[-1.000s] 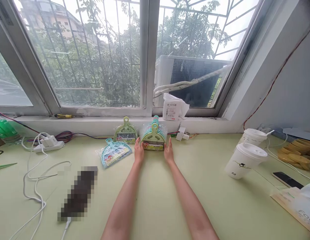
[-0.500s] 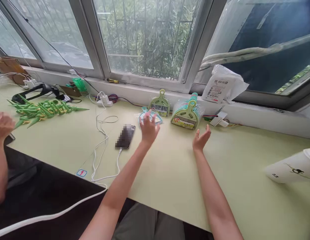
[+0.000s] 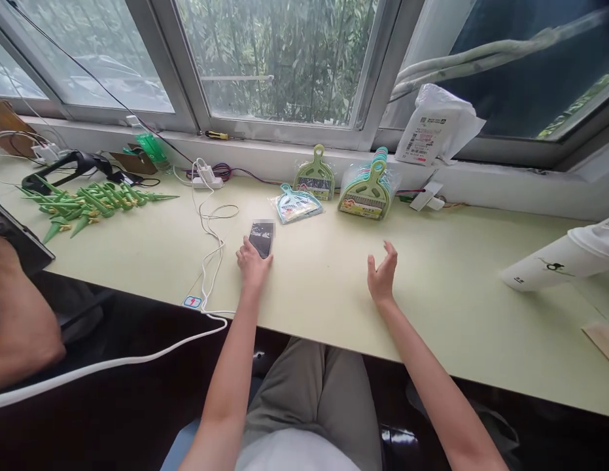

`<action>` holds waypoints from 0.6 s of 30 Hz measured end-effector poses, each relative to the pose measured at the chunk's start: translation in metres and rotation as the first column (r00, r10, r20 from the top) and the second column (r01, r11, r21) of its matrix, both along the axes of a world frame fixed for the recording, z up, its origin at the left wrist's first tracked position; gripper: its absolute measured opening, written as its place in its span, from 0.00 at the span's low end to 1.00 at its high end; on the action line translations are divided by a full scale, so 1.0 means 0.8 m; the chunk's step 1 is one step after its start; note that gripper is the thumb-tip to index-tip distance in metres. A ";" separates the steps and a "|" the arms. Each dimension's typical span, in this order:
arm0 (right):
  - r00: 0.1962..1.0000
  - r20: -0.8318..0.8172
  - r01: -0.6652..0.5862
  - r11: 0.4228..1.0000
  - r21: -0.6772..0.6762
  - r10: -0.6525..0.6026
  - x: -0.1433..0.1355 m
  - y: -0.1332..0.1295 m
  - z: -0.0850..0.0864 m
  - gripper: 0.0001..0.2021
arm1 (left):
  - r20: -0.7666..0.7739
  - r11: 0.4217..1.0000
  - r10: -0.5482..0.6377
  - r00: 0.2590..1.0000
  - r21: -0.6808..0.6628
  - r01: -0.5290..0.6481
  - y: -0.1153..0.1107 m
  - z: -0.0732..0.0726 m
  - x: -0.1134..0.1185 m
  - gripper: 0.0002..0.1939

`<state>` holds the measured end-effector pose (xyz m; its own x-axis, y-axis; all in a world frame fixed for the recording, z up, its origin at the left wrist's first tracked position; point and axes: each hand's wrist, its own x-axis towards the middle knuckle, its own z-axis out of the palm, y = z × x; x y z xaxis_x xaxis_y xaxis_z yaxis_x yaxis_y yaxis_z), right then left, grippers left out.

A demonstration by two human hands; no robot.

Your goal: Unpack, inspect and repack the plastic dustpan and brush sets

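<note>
My left hand (image 3: 254,263) is closed around the near end of a smartphone (image 3: 261,238), fingers along its left edge and thumb at its right. The phone lies on the table, and my hand hides its lower part. To the right, my right hand (image 3: 382,273) is held above the tabletop, thumb and fingers apart and nothing in it. Beyond the hands sit a blue mini dustpan set (image 3: 299,207) in clear wrap, lying flat, a green dustpan set (image 3: 314,180) leaning on the wall, and a stack of wrapped dustpan sets (image 3: 365,196).
A white charging cable (image 3: 213,245) runs across the table (image 3: 446,281) from a power strip (image 3: 207,182). Green pointed pieces (image 3: 91,206) lie at left, near another person's arm (image 3: 22,314). A white cup (image 3: 554,265) lies at right; a white package (image 3: 436,127) rests on the sill.
My left hand has come back from near the blue dustpan set and taken hold of the phone, which has shifted slightly. My right hand stays open. The view has tilted downward.
</note>
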<state>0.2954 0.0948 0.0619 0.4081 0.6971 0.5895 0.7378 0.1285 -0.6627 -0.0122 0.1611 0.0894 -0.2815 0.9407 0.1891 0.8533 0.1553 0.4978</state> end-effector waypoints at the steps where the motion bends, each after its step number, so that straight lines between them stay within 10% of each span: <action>1: 0.998 -0.038 -0.046 0.998 -0.038 0.045 -0.011 -0.018 0.001 0.24 | 0.012 1.000 -0.012 1.000 0.011 0.012 -0.014 -0.001 0.000 0.47; 10: 0.928 -0.219 -0.353 0.898 -0.263 0.301 -0.113 -0.142 0.017 0.20 | 0.158 0.977 -0.207 0.965 0.078 0.197 -0.210 -0.004 -0.003 0.46; 18: 0.943 -0.177 -0.322 0.904 -0.282 0.281 -0.144 -0.143 0.021 0.16 | 0.134 0.949 -0.272 0.953 0.200 0.243 -0.261 -0.025 0.009 0.47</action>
